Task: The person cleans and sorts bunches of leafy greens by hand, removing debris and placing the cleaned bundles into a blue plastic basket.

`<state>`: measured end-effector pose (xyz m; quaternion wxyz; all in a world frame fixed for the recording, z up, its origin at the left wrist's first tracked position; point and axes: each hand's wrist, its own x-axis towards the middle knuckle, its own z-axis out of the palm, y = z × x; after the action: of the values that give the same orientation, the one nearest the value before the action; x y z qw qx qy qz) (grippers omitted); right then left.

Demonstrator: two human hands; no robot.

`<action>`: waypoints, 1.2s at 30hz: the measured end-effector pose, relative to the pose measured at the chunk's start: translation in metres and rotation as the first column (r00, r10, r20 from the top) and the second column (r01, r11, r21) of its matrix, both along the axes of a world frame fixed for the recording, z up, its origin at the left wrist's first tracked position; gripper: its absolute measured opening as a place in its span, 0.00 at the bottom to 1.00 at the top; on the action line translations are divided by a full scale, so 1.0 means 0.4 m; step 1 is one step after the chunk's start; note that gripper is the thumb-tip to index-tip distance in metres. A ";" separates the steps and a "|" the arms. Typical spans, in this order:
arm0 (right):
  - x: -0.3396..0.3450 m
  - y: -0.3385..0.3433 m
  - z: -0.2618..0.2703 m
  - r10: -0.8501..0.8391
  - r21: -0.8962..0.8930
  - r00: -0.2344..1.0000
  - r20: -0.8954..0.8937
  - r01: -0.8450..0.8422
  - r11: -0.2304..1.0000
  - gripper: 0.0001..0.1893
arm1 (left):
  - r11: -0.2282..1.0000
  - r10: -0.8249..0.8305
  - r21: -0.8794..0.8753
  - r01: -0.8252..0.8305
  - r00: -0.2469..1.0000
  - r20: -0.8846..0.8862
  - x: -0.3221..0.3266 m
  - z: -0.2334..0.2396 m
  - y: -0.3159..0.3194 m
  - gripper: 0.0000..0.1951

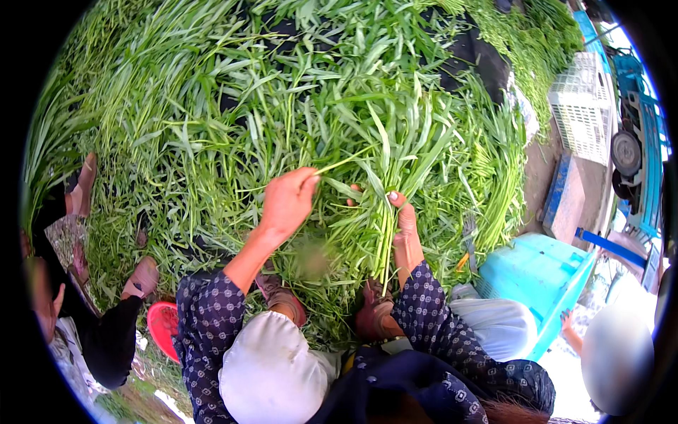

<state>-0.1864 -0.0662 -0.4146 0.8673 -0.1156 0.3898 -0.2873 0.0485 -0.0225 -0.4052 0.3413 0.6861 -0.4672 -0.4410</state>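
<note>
In my left hand (288, 200) a single green stem (344, 160) is pinched between thumb and fingers, pointing right towards the bunch. My right hand (407, 218) is closed around a bunch of leafy greens (389, 175), apparently water spinach. Its leaves fan out above the hand and the pale stems hang below it. Under both hands spreads a broad heap of the same cut greens (212, 159), with patches of dark sheet (479, 58) showing through. Right of my right hand, a small grey tool with tines (469, 231) lies on the greens, beside an orange piece (462, 262).
At right are an upturned turquoise plastic crate (535, 270), a blue-edged slab (564, 199), a white slatted crate (580, 108) and a blue vehicle (643, 153). A red basin (164, 326) sits left of my knee. Another person (108, 339) crouches at left; a child's hand (567, 319) touches the turquoise crate.
</note>
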 end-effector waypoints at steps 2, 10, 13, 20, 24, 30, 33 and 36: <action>-0.024 0.003 0.013 -0.041 -0.002 0.999 -0.006 0.041 0.999 0.39 | 0.999 0.031 0.034 -0.031 0.999 -0.018 0.011 0.023 0.012 0.09; -0.145 0.016 0.154 -0.272 -0.128 0.962 0.008 0.271 0.954 0.31 | 0.964 0.243 -0.026 -0.263 0.921 -0.304 0.054 0.281 0.020 0.15; -0.150 0.046 0.259 -0.265 -0.186 0.963 0.058 0.271 0.945 0.30 | 0.993 -0.064 -0.109 0.040 0.971 -0.232 -0.052 0.465 0.032 0.15; -0.083 0.172 0.453 -0.458 -0.323 0.888 -0.036 0.423 0.846 0.25 | 0.765 -0.528 -0.019 0.643 0.644 0.554 -0.287 0.673 0.117 0.18; -0.103 0.237 0.523 -0.537 -0.404 0.843 -0.033 0.480 0.779 0.28 | 0.737 -0.399 -0.089 0.670 0.538 0.743 -0.343 0.661 0.210 0.27; -0.173 0.301 0.547 -0.399 -0.211 0.911 0.104 0.413 0.886 0.25 | 0.892 -0.439 -0.154 0.424 0.895 -0.081 -0.326 0.624 0.260 0.27; -0.208 0.314 0.508 -0.316 -0.116 0.930 0.185 0.340 0.933 0.24 | 0.931 -0.360 -0.141 0.336 0.909 -0.208 -0.355 0.591 0.306 0.24; -0.204 0.345 0.494 -0.335 -0.022 0.924 0.184 0.345 0.939 0.26 | 0.904 -0.421 -0.135 0.405 0.899 -0.123 -0.380 0.584 0.348 0.26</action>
<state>-0.2680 0.0717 -0.2172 0.8322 -0.0434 0.3171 -0.4527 -0.1036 0.1169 -0.1716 0.3101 0.5173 -0.5981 -0.5278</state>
